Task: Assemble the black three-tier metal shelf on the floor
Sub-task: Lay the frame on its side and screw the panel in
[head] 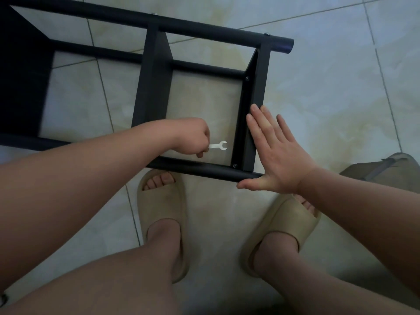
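Pale glossy tiles with thin grout lines cover the floor, and the black shelf lies on its side on them, its round posts running from the upper left down to the right, its three flat tiers standing on edge between them. Inside the shelf, in the bay between the middle tier and the end tier, the left hand is curled around the handle of a small white wrench, whose open head points toward the end tier. A dark bolt sits in that tier's near corner. The right hand lies flat, fingers straight, against the outer face of the end tier. Two beige slippers stand just below the shelf's near post.
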Tool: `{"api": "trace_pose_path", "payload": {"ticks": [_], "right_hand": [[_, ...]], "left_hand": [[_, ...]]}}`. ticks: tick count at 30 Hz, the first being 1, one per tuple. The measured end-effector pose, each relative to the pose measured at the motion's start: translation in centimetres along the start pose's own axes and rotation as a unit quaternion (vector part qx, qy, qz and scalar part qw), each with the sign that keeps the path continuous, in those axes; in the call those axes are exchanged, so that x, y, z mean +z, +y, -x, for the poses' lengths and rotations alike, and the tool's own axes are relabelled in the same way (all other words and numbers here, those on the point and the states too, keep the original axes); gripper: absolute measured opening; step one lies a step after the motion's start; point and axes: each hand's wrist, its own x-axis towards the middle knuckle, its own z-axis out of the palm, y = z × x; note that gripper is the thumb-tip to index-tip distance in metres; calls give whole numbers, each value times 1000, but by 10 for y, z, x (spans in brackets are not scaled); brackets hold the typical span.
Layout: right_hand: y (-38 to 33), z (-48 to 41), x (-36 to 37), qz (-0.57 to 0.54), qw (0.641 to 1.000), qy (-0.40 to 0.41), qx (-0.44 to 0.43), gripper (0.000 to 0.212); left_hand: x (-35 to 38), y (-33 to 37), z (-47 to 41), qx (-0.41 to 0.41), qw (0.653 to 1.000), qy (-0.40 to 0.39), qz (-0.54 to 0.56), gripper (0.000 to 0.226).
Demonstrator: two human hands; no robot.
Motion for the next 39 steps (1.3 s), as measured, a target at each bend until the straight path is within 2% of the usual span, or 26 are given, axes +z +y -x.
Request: {"api": "trace_pose_path", "payload": {"ticks": [5,8,13,18,24,27,29,34,39], "right_hand": [[-3,1,-27,-2,996,-85,29,141],[0,-3,-60,-42,992,-114,43,135],[15,-25,-112,-113,984,-46,128,100],[50,-69,-131,-104,981,-7,164,96],[91,-123,-106,-125,964,-27,232,86],[104,-132,-98,-207,944,-29,255,80],[105,-132,-101,-210,946,-24,246,68],[81,-99,-122,-198,949,8,244,61],[27,-40,-156,-84,965,62,242,66]], "left_hand": [[-29,13,33,-9,998,28,-50,13],[-56,25,54,0,993,84,-80,16],[-106,46,62,5,972,217,-88,25],[-138,61,23,-2,948,312,-62,23],[-155,58,-52,-15,957,289,-11,6],[-157,52,-77,-26,961,273,-45,7],[-157,52,-81,-27,958,278,-60,8],[-146,65,-46,9,951,306,-54,10],[-130,84,35,25,943,323,-71,12]]}}
